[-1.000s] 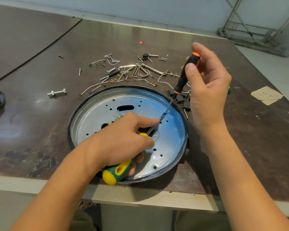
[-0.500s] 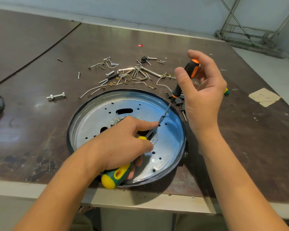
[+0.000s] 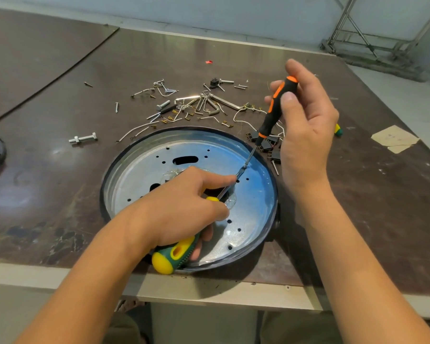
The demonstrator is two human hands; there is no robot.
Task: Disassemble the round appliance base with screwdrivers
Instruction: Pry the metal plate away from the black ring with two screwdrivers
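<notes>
At the near edge of the desk (image 3: pixel 60 184), the round appliance base (image 3: pixel 255 209) lies flat. Our left grip (image 3: pixel 184 209) wraps a yellow-green screwdriver (image 3: pixel 174 254), forefinger extended; our raised right grip (image 3: pixel 305 125) pinches an orange-black screwdriver (image 3: pixel 273 112).

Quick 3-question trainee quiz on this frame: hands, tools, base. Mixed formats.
1. Which hand grips the slim black-and-orange screwdriver? A) left B) right C) neither
2. True or false: the green-and-yellow-handled screwdriver lies untouched.
3. Fill in: the loose pile of screws and wires lies ____ (inside/outside) the round silver metal appliance base.
Key: 1 B, the right hand. 2 False, the left hand grips it. 3 outside.
</notes>
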